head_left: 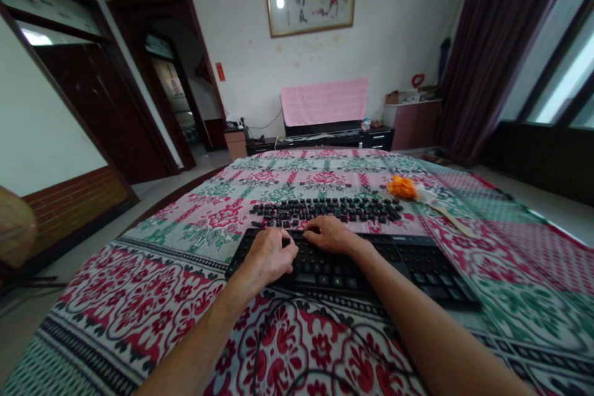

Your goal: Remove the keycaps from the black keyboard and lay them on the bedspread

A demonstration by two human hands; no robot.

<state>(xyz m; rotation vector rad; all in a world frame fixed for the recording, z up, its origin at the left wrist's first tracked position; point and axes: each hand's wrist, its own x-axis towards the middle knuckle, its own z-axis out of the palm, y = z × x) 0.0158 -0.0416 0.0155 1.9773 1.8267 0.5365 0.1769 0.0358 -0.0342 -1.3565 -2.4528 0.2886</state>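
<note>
A black keyboard [325, 281] lies across the patterned cloth in front of me, with many of its keycaps off. My left hand [271, 253] is over its left part, thumb and fingers closed around a small black keycap [286, 241]. Just to the right, my right hand [330, 234] rests at the keyboard's upper edge with its fingers curled together; whatever may be between their tips is too small to make out. Beyond the keyboard, loose black keycaps [325, 209] are spread in rows. Some keys still sit along the keyboard's near edge and right side.
An orange cloth [401, 187] and a brush-like tool with a pale handle [452, 221] lie at the right. A black cable [301, 309] loops over the tablecloth [153, 297] near me. Behind the table stands a low black cabinet [380, 138] under a pink cloth [325, 102].
</note>
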